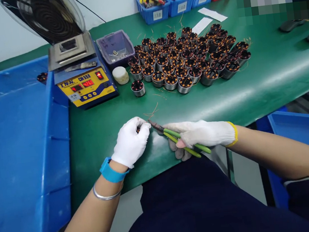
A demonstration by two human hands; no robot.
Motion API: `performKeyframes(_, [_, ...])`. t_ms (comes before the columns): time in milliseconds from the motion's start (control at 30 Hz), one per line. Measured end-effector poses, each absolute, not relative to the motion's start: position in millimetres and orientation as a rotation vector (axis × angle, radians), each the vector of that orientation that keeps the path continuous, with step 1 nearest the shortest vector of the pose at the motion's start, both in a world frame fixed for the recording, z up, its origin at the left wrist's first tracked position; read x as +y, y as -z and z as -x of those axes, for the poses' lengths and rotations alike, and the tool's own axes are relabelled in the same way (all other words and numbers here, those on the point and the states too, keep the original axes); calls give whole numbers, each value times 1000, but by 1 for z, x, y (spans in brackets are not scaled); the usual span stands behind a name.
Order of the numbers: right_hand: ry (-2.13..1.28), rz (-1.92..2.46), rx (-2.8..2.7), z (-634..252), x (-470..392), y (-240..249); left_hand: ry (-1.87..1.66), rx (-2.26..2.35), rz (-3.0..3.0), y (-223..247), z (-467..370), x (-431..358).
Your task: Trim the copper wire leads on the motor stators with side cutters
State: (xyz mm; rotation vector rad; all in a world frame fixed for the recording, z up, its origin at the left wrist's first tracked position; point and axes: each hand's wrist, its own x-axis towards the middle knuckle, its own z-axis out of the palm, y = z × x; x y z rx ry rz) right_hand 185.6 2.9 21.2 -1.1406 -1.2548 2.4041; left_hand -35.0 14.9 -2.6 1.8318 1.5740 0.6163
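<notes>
My left hand [131, 141], in a white glove, is closed around a motor stator [138, 130]; only a dark, copper-flecked bit of it shows between the fingers. In my right hand [201, 133], also gloved, is a pair of green-handled pliers [171, 133]. Their dark jaws point left and come up close to my left fingertips; whether they touch a wire there I cannot tell. Loose copper wire bits [152, 112] lie just beyond. Farther back stand many similar stators [171, 82] with metal sides and orange windings, one [138, 88] a little apart at the front left.
A blue bin [50, 142] borders the left side. Behind my left hand is a yellow-fronted soldering unit [85, 87], beside a purple tray [117, 62] and a white round pad [121, 75]. Blue boxes [156, 15] line the back. Another blue bin [303, 125] is at right.
</notes>
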Motion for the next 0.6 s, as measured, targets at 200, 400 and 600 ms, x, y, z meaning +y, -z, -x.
performKeyframes(200, [-2381,1106,-1330,-188,2,-26,-599,1568,-1847,1,35,15])
performKeyframes(400, [-2362,1141,-1346,-187,2,-25,-575,1546,-1882,-2,35,15])
performKeyframes(600, [-2231,1171,-1487,-179,5,-16,-566,1548,-1929,-2,36,15])
